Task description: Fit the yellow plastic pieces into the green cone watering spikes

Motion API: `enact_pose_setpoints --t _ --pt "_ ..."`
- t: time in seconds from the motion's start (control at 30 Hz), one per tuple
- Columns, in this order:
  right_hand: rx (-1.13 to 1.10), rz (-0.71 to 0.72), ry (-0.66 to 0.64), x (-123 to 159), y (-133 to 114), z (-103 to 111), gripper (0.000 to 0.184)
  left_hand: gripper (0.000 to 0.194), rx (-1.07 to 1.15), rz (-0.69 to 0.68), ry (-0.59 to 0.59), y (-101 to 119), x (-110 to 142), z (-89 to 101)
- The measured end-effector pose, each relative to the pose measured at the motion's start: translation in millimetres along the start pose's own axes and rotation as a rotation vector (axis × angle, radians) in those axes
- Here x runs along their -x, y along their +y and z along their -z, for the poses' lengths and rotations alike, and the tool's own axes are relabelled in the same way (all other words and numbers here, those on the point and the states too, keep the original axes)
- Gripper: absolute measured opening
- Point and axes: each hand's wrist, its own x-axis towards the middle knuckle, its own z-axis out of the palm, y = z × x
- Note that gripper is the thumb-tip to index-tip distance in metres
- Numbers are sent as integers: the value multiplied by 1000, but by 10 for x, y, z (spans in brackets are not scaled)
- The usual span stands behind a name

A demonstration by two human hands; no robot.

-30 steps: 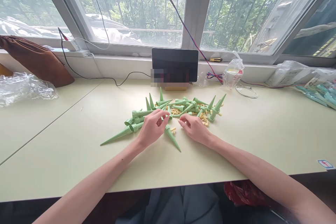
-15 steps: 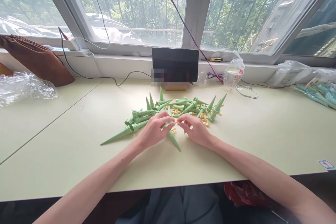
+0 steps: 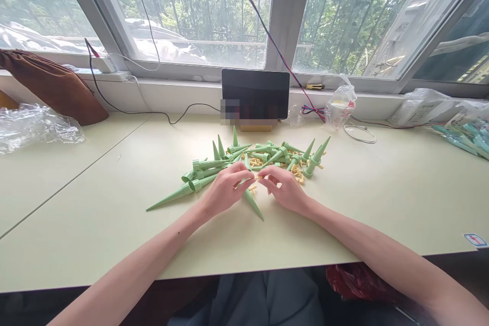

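My left hand [image 3: 232, 184] and my right hand [image 3: 281, 186] meet fingertip to fingertip low over the table. Each is closed in a pinch at a tiny yellow plastic valve piece [image 3: 257, 177], mostly hidden by the fingers. Below my left fingers a green plastic plant-watering spike [image 3: 253, 206] points toward me, partly covered by that hand. Left of it lie more green spikes [image 3: 176, 196] with collars. Loose yellow valve pieces [image 3: 298, 175] are scattered among and in front of the spikes behind my hands, and a few green spikes [image 3: 315, 159] stand upright at the right.
A dark tablet [image 3: 255, 93] leans on a stand at the back of the pale table [image 3: 367, 183]. Cables run along the window side. A brown drawstring bag [image 3: 57, 86] and clear plastic wrap [image 3: 36, 130] sit left; plastic packages [image 3: 464, 130] lie far right.
My hands stay nearly in the same place. Only the fingertips around the yellow valve piece shift slightly; the spikes and other things have not moved.
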Motion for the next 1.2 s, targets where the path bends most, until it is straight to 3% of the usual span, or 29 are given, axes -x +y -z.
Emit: enact_pose_setpoints --t 1.2 --pt "-194 -112 8 2 -9 -17 18 23 -19 -14 2 17 5 -13"
